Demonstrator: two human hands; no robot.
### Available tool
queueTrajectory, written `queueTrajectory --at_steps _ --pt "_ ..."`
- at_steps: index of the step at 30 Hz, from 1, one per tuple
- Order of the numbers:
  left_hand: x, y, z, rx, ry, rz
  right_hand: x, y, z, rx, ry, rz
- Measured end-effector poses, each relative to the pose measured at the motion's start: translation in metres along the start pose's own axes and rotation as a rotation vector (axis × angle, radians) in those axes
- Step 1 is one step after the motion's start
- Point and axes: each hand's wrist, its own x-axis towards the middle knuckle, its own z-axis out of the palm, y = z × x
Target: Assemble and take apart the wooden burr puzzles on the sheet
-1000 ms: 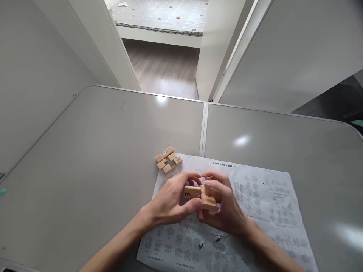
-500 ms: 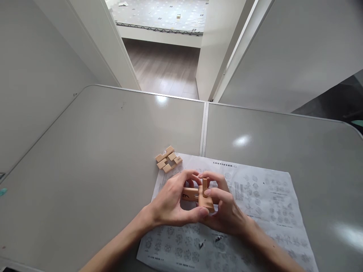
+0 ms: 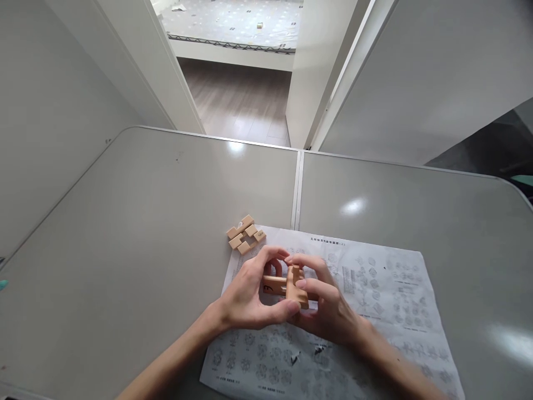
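Observation:
Over the printed sheet, both of my hands hold interlocking wooden puzzle pieces. My left hand is closed around one side, its thumb pressed to the lower end of the crosswise piece. A notched bar with a dark mark lies between its fingers and thumb. My right hand grips the other side, with a fingertip against a small upright piece. The fingers partly hide how the pieces join. Beyond my left hand, several more notched wooden pieces lie grouped at the sheet's upper left corner.
The printed sheet of puzzle diagrams, with small dark torn spots, lies under my hands. It rests on a grey table with a metal seam. Past the far edge are a doorway, an open door and a bed.
The small upright piece now sits lower and further into the crosswise piece, under my right fingers. Both hands still hold the pieces, and the grouped pieces have stayed in place.

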Motion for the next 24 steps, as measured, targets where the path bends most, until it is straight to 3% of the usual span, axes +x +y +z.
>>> queueTrajectory --at_steps 5,17,24 --pt "0.0 0.0 -0.002 -0.006 0.046 -0.026 0.008 -0.003 0.0 -0.064 0.046 0.003" --pt "-0.005 -0.012 -0.002 -0.151 0.091 -0.023 0.012 -0.006 -0.002 -0.087 -0.015 0.006" --pt "-0.003 -0.011 -0.005 -0.217 0.111 -0.04 0.015 -0.008 -0.005 -0.127 -0.053 0.102"
